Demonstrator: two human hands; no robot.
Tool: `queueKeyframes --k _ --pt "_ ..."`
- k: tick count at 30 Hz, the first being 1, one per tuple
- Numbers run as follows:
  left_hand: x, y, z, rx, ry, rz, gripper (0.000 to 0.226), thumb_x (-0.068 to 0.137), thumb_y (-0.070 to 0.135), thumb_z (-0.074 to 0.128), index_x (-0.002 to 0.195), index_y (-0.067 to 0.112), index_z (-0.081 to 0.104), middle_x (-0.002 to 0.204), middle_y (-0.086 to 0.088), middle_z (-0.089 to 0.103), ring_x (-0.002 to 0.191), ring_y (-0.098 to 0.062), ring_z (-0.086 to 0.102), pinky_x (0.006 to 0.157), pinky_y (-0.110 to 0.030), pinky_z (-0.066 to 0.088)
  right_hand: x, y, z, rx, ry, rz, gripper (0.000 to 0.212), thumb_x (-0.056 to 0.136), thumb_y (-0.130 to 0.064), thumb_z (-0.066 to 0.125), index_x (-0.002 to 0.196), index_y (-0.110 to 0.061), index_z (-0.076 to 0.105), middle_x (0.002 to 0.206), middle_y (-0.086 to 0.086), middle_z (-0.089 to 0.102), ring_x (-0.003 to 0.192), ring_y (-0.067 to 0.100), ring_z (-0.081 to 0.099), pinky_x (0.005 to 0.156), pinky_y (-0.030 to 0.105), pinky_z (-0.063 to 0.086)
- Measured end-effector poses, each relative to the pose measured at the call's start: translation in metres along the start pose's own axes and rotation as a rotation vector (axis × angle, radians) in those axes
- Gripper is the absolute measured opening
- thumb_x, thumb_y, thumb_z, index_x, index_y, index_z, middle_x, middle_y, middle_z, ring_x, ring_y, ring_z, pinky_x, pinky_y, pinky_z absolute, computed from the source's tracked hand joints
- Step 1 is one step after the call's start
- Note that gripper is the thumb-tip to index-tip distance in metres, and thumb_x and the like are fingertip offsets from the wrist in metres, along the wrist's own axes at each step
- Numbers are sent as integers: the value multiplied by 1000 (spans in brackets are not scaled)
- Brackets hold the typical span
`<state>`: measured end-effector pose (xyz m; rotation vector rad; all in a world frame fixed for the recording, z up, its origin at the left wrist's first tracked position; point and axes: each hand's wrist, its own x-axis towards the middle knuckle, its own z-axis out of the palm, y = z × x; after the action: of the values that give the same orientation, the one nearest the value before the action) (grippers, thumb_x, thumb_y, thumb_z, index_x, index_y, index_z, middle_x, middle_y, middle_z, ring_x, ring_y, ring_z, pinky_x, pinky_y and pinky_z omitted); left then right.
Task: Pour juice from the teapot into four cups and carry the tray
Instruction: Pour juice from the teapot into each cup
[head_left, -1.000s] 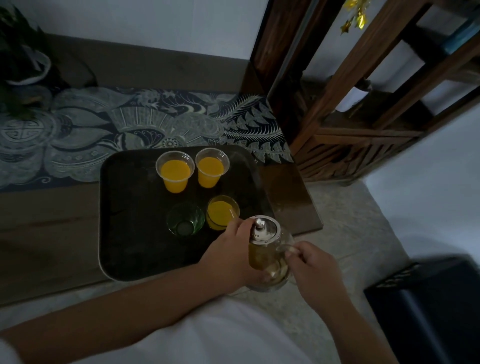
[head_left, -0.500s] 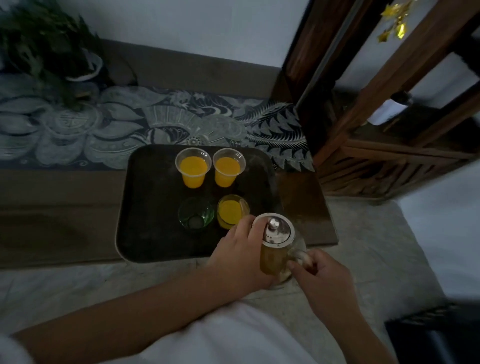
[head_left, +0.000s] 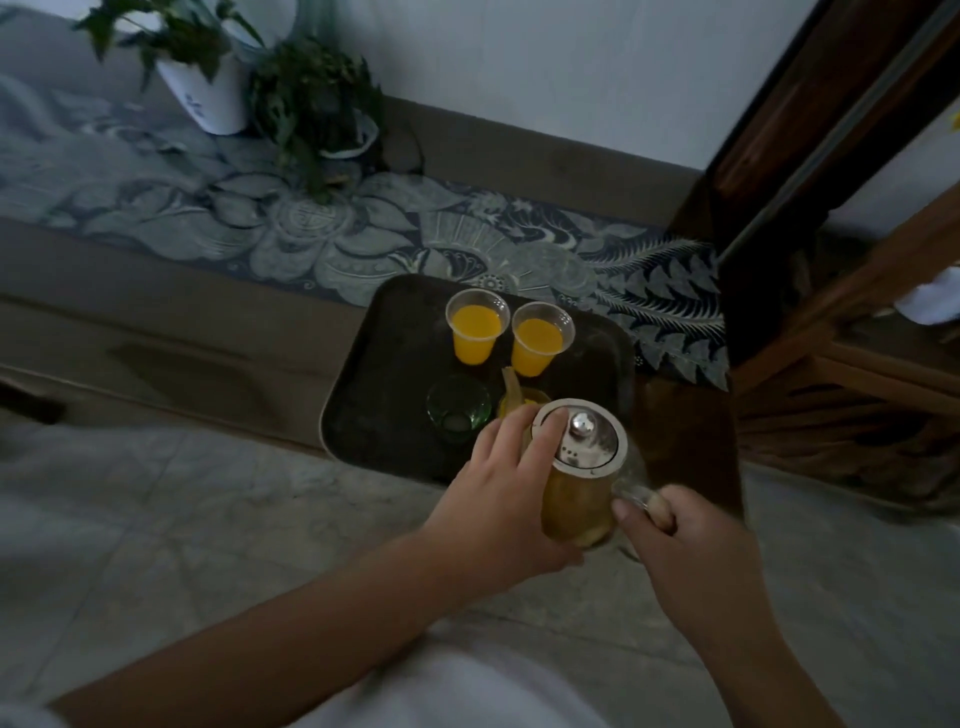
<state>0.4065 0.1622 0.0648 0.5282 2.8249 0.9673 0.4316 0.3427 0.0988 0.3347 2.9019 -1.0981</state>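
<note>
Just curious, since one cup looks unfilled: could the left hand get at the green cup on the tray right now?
Probably yes. The green cup stands uncovered just beyond the left hand, with nothing between them. But that hand rests on the teapot, fingers on its lid, so it would have to let go first.

Left hand (head_left: 498, 488): forearm entering from lower left, palm against the side of the glass teapot with amber juice (head_left: 576, 499), fingertips on its metal lid. Right hand (head_left: 691, 540): fingers curled round the teapot's handle.
</note>
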Motion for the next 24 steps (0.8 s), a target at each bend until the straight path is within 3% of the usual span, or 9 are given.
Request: queueKeyframes --k 6,13,15,24 --pt "-7 -8 -4 -117 -17 -50 125 61 56 86 152 33 3 156 7 11 145 -20 10 117 -42 25 -2 -12 2 0 -15 -43 50 79 -28 73 51 -16 32 42 -3 37 49 8 43 49 19 35" --pt "-5 -36 -10 -237 -86 -32 126 59 57 86 152 34 5 155 10 12 144 -19 13 116 -44 29 -9 -33 23 -26 -7 30 50 80 -26 73 51 -18 32 44 -4 39 48 8 42 47 30 30" --pt "-5 -45 -11 -260 -104 -14 125 58 56 86 152 35 5 153 11 12 143 -17 15 116 -42 30 -11 -39 31 -31 2 64 50 79 -26 73 51 -19 33 43 -9 43 47 6 43 44 23 30" --pt "-5 -84 -17 -391 -221 -21 122 58 49 89 148 42 7 147 23 12 141 -17 19 113 -44 35 -15 -65 63 -58 20 156 49 80 -23 73 51 -19 34 41 -13 43 44 4 41 48 16 36"
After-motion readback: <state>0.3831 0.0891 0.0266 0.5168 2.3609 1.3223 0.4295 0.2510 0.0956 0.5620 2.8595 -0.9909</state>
